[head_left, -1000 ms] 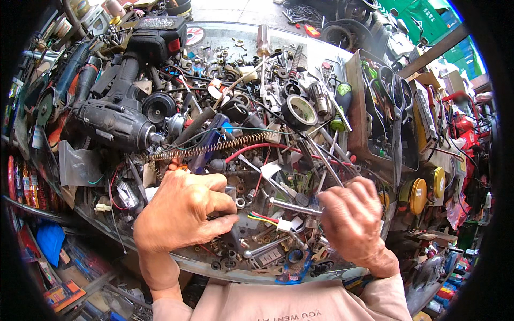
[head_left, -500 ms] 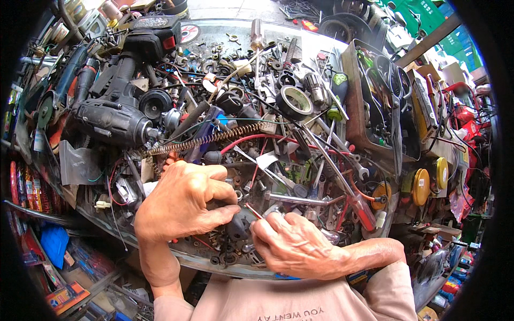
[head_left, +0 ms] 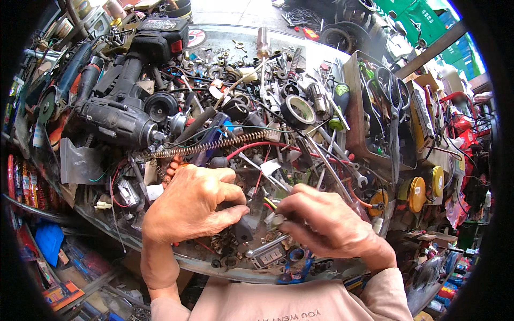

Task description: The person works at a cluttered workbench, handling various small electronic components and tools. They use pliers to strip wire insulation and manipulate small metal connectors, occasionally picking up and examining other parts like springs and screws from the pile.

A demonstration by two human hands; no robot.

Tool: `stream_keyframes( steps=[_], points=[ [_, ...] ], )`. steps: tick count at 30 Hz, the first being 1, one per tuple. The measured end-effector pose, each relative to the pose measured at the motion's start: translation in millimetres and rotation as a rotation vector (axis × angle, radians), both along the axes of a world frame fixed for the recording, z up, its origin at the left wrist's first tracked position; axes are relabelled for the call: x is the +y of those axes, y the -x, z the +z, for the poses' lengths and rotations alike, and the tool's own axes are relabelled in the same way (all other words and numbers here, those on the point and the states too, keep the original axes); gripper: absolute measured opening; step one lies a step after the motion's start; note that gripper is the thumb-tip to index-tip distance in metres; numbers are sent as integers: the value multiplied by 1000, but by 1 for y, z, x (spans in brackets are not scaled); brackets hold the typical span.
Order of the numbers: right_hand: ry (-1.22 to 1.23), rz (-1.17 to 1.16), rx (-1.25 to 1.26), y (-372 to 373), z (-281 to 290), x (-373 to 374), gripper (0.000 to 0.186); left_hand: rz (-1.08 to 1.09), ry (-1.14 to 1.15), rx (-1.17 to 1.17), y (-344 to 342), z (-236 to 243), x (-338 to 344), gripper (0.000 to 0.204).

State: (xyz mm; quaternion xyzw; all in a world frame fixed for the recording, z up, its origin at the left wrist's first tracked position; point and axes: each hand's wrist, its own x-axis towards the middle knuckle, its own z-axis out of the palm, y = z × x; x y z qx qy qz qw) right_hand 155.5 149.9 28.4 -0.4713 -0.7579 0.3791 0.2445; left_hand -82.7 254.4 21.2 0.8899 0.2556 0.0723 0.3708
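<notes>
My left hand [head_left: 195, 206] is closed, thumb and forefinger pinched together above the parts on the bench. A dark block-shaped piece [head_left: 243, 230] sits just under those fingertips; I cannot tell whether they grip it. My right hand [head_left: 329, 227] is curled and smeared by motion. At its fingertips shows a small round greyish piece [head_left: 277, 219], with a thin yellow-green bit [head_left: 269, 204] just above it. Near me, below the right hand, lie a grey rectangular metal piece [head_left: 269, 255] and a blue object with a round opening [head_left: 296, 257].
A black impact wrench [head_left: 115, 120] lies at the left. A long coil spring [head_left: 214, 143] and a roll of tape [head_left: 298, 111] lie beyond my hands. A rusty metal box [head_left: 360, 107] of scissors and tools stands at the right. Several yellow round tins [head_left: 417, 194] are farther right.
My right hand has moved up and to the right, away from the left fingertips, uncovering the grey metal piece and blue object. The thin red-and-white strip at its fingers no longer shows. My left hand keeps its pinch.
</notes>
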Motion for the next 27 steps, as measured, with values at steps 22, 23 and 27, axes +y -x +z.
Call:
stream_keyframes(
  steps=[22, 23, 27],
  points=[
    [320, -880, 894, -25, 5, -50, 58, 265, 722, -381, -7, 8, -2, 25],
    [316, -902, 903, -26, 4, -53, 64, 308, 811, -436, -8, 5, -4, 25],
    [441, -888, 973, -31, 2, -58, 51, 424, 1048, -547, -10, 2, -8, 24]
  ],
)
